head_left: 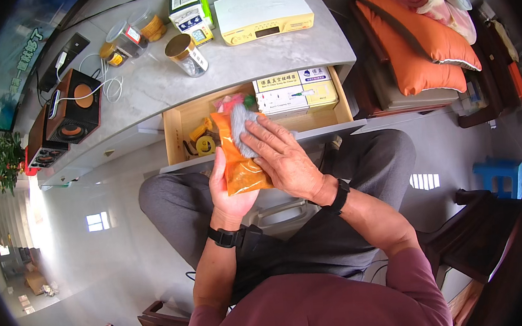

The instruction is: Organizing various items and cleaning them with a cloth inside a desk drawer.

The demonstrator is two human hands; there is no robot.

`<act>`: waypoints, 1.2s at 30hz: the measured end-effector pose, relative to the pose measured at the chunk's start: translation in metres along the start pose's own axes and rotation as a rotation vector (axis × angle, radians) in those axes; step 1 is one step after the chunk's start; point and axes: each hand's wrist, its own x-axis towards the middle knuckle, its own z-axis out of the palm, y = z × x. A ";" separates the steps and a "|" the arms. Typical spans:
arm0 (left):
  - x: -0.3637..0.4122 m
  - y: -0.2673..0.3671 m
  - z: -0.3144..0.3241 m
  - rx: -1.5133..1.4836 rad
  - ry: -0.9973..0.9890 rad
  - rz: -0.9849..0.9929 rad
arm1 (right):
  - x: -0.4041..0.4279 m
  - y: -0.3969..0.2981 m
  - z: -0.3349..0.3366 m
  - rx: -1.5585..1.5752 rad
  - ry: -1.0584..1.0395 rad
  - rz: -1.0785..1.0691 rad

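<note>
An orange plastic packet lies on the palm of my left hand, whose thumb rests along its left edge. My right hand presses a grey fluffy cloth flat against the packet's upper face. Both hands are above my lap, at the front of an open wooden drawer. In the drawer are a yellow tape measure, a yellow object behind it, a pink and green plastic bundle and a white and yellow cupping kit box. The packet and hands hide part of the drawer.
The grey marble-patterned cabinet top holds a gold-lidded jar, more jars, small boxes, a white and yellow device and wooden speakers with a white cable. Orange cushions are stacked at right. A blue stool stands beyond a dark wooden chair.
</note>
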 end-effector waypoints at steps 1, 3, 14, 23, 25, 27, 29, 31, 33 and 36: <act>0.000 0.002 -0.001 0.001 0.000 -0.001 | -0.002 0.002 0.001 0.000 0.001 0.000; -0.002 0.007 -0.004 0.029 0.003 0.084 | -0.004 0.005 -0.003 0.050 -0.168 -0.039; -0.002 0.035 0.013 0.168 -0.166 0.194 | -0.013 -0.007 0.009 -0.079 -0.061 -0.425; -0.002 0.037 0.012 -0.026 -0.143 0.300 | -0.011 0.012 0.010 0.550 -0.016 0.409; -0.002 0.031 0.015 -0.002 -0.172 0.274 | -0.006 0.013 0.005 1.351 -0.060 0.845; -0.002 0.030 0.003 0.082 -0.167 0.281 | -0.009 0.014 0.017 1.472 -0.047 0.819; -0.004 0.031 -0.010 0.169 -0.162 0.288 | -0.005 0.006 0.013 1.552 -0.142 0.757; -0.005 0.032 -0.013 0.243 -0.113 0.282 | -0.004 0.006 0.007 1.523 -0.136 0.796; -0.006 0.032 -0.009 0.408 -0.034 0.241 | -0.003 0.013 0.003 1.514 -0.088 0.787; -0.002 0.031 -0.002 0.562 0.093 0.163 | 0.000 0.021 -0.006 1.381 0.000 0.800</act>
